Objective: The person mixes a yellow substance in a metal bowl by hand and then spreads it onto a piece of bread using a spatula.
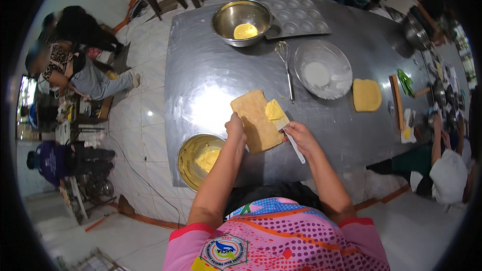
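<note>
A flat, rectangular yellow sponge slab [258, 126], browned on top, is in front of me over the steel table. My left hand [236, 127] grips its left edge, thumb on top. In my right hand [300, 137] is the handle of a white spatula [295, 146], near the slab's right edge. Thick yellow cream [275, 110] sits heaped on the spatula blade, over the slab's upper right side. To the left of my left forearm stands a metal bowl [185, 158] with more yellow cream [208, 159] inside; my arm partly hides it.
Across the steel table [196, 71] are a steel bowl [222, 34] with yellow contents, a muffin tin [297, 15], a whisk [288, 71] and a whitish-coated bowl [340, 60]. Right lie another yellow slab [367, 95] and a wooden rolling pin [397, 101]. Other people work at both sides.
</note>
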Demonstrator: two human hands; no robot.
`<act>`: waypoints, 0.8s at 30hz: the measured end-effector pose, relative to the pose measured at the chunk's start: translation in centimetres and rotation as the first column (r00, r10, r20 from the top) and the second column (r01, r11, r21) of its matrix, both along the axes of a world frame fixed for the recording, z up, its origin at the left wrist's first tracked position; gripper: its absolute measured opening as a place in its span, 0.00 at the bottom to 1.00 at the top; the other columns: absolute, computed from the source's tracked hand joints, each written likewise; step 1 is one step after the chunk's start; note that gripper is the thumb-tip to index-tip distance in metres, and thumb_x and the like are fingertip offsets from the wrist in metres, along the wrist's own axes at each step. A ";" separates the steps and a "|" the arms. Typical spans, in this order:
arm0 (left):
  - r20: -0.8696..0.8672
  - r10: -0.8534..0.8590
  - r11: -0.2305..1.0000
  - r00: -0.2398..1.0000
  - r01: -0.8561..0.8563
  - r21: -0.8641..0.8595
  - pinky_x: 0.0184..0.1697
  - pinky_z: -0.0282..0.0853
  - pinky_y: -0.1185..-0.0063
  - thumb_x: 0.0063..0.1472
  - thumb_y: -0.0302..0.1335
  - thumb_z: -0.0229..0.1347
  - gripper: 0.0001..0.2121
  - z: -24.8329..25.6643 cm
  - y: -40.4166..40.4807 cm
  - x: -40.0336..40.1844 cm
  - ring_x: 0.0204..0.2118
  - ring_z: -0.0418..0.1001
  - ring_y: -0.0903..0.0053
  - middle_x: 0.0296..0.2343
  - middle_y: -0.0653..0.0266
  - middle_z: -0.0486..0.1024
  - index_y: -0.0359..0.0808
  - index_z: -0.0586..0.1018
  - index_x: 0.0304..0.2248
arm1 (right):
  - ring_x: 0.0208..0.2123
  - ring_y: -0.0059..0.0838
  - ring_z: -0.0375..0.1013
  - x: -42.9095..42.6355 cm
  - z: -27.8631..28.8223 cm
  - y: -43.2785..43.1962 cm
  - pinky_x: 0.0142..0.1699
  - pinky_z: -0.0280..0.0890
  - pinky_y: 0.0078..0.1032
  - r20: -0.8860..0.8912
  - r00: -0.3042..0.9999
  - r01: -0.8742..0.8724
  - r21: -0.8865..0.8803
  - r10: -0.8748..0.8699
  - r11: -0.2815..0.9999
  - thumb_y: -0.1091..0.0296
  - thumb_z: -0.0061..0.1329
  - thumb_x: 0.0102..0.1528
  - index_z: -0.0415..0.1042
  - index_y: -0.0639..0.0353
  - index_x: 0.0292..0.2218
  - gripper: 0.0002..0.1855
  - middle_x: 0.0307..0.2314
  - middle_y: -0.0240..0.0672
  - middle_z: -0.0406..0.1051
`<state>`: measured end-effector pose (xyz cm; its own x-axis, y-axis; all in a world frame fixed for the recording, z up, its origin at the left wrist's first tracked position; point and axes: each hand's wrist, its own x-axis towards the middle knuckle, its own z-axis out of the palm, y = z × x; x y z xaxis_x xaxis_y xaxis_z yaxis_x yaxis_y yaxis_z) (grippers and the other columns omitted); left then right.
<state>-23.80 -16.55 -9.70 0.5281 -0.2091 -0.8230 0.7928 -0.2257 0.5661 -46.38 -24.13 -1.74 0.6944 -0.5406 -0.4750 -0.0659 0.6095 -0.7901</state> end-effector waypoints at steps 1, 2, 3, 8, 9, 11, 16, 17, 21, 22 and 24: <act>0.071 -0.051 0.996 0.996 0.046 0.083 0.44 0.69 0.64 0.61 0.37 0.42 0.24 -0.6 -0.4 -0.5 0.44 0.71 0.59 0.45 0.44 0.66 0.24 0.64 0.49 | 0.31 0.20 0.69 -0.2 -1.6 -1.0 0.35 0.64 0.17 -0.010 1.000 -0.001 -0.073 0.000 0.997 0.71 0.44 0.57 0.71 0.64 0.37 0.08 0.29 0.31 0.71; 0.136 -0.105 0.982 0.985 0.081 0.170 0.44 0.69 0.66 0.60 0.37 0.44 0.26 -1.2 -0.4 -1.0 0.44 0.71 0.59 0.46 0.43 0.65 0.21 0.62 0.50 | 0.32 0.20 0.69 -0.2 -3.3 -1.8 0.38 0.63 0.18 -0.018 1.000 -0.004 -0.145 0.002 0.989 0.71 0.44 0.57 0.72 0.65 0.37 0.09 0.29 0.31 0.71; 0.139 -0.100 0.985 0.985 0.079 0.152 0.45 0.68 0.68 0.59 0.38 0.44 0.28 -1.6 -0.1 -1.2 0.45 0.70 0.60 0.46 0.42 0.66 0.19 0.61 0.49 | 0.34 0.20 0.68 0.2 -4.1 -2.4 0.42 0.62 0.19 -0.026 1.000 -0.014 -0.209 0.009 0.978 0.72 0.44 0.56 0.72 0.66 0.38 0.10 0.30 0.30 0.71; 0.136 -0.052 0.998 0.989 0.047 0.043 0.44 0.66 0.70 0.60 0.41 0.43 0.27 -0.6 0.1 -2.9 0.43 0.70 0.63 0.41 0.43 0.70 0.19 0.66 0.45 | 0.36 0.20 0.69 1.4 -6.2 -4.6 0.44 0.62 0.20 -0.049 0.998 -0.034 -0.055 0.032 0.998 0.74 0.43 0.57 0.71 0.67 0.40 0.10 0.34 0.34 0.72; 0.156 -0.074 0.995 0.985 0.062 0.081 0.41 0.67 0.70 0.62 0.41 0.41 0.25 0.6 -0.7 -3.2 0.40 0.71 0.66 0.39 0.47 0.71 0.22 0.69 0.44 | 0.36 0.20 0.69 1.6 -6.2 -5.1 0.44 0.62 0.20 -0.051 0.998 -0.023 -0.009 0.022 1.000 0.74 0.43 0.57 0.70 0.68 0.40 0.10 0.33 0.34 0.72; 0.197 -0.090 0.977 0.976 0.048 0.208 0.43 0.65 0.70 0.64 0.43 0.39 0.26 -1.6 1.4 -2.1 0.41 0.70 0.68 0.38 0.50 0.71 0.24 0.71 0.44 | 0.36 0.21 0.69 2.5 -6.2 -4.4 0.44 0.62 0.20 -0.020 0.996 -0.085 -0.021 0.085 0.996 0.74 0.43 0.57 0.70 0.68 0.39 0.10 0.33 0.35 0.72; 0.189 -0.158 0.953 0.969 0.099 0.285 0.53 0.59 0.70 0.59 0.47 0.43 0.34 -1.1 0.3 -2.5 0.52 0.65 0.55 0.46 0.35 0.66 0.16 0.65 0.48 | 0.34 0.23 0.71 1.4 -8.0 -6.1 0.44 0.64 0.22 -0.032 0.990 -0.136 -0.061 0.134 0.989 0.74 0.42 0.57 0.70 0.68 0.37 0.08 0.32 0.34 0.72; 0.182 -0.124 0.972 0.975 0.082 0.222 0.53 0.59 0.70 0.59 0.47 0.43 0.34 -1.2 0.6 -2.7 0.51 0.65 0.55 0.46 0.35 0.67 0.16 0.65 0.48 | 0.34 0.23 0.71 1.3 -8.1 -6.1 0.44 0.64 0.22 -0.021 0.990 -0.141 -0.051 0.140 0.989 0.73 0.43 0.57 0.70 0.68 0.36 0.08 0.31 0.34 0.72; 0.222 -0.092 0.993 0.971 0.075 0.086 0.49 0.61 0.70 0.61 0.46 0.42 0.31 0.5 -0.4 -4.1 0.47 0.68 0.59 0.43 0.38 0.69 0.17 0.67 0.46 | 0.33 0.24 0.71 1.2 -6.7 -7.1 0.44 0.66 0.25 0.048 0.996 -0.072 0.042 0.070 0.997 0.72 0.44 0.56 0.70 0.65 0.36 0.07 0.30 0.34 0.72; 0.231 -0.098 0.994 0.968 0.083 0.075 0.49 0.61 0.70 0.61 0.45 0.42 0.30 1.8 -0.9 -4.6 0.45 0.69 0.60 0.42 0.39 0.70 0.17 0.68 0.45 | 0.33 0.25 0.72 0.7 -6.9 -7.5 0.44 0.67 0.27 0.073 0.996 -0.061 0.054 0.057 0.997 0.72 0.45 0.56 0.70 0.64 0.37 0.07 0.30 0.34 0.72; 0.209 -0.109 0.993 0.972 0.096 0.072 0.46 0.63 0.71 0.62 0.41 0.41 0.27 2.4 -0.8 -4.7 0.42 0.70 0.64 0.40 0.42 0.70 0.18 0.68 0.43 | 0.33 0.26 0.72 0.5 -7.1 -7.9 0.44 0.67 0.29 0.082 0.994 -0.084 0.074 0.078 0.994 0.72 0.46 0.56 0.70 0.63 0.37 0.07 0.31 0.34 0.72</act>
<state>-28.55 -17.34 -7.34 0.6703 -0.2241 -0.7074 0.6272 -0.3384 0.7015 -45.85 -32.02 -8.88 0.7714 -0.4444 -0.4555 -0.0573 0.6643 -0.7453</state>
